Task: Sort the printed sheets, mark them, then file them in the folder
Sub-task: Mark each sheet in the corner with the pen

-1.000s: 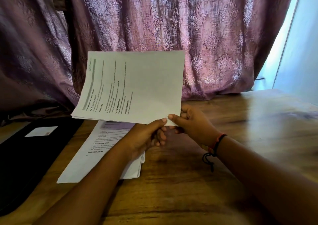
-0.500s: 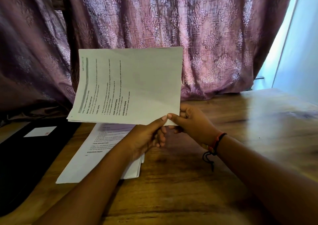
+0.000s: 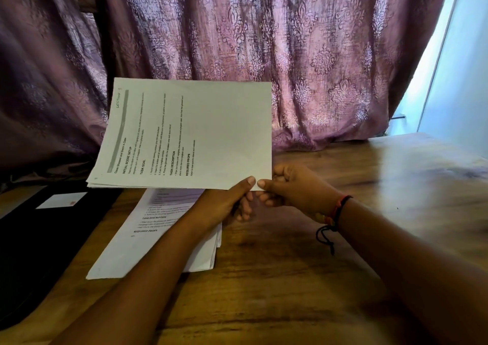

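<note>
Pinching the marked sheets (image 3: 190, 133) at one corner, left hand (image 3: 224, 204) and right hand (image 3: 293, 188); pile (image 3: 126, 252) likely unsorted, folder (image 3: 39, 252) apparently unfilled.

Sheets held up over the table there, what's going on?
A person holds a few printed sheets above the table, turned sideways, with the left hand and right hand both pinching the near corner. The top sheet carries a handwritten note by its heading. A second stack lies on the table beneath the left forearm. A black folder lies at the left; neither pile is in it yet.
</note>
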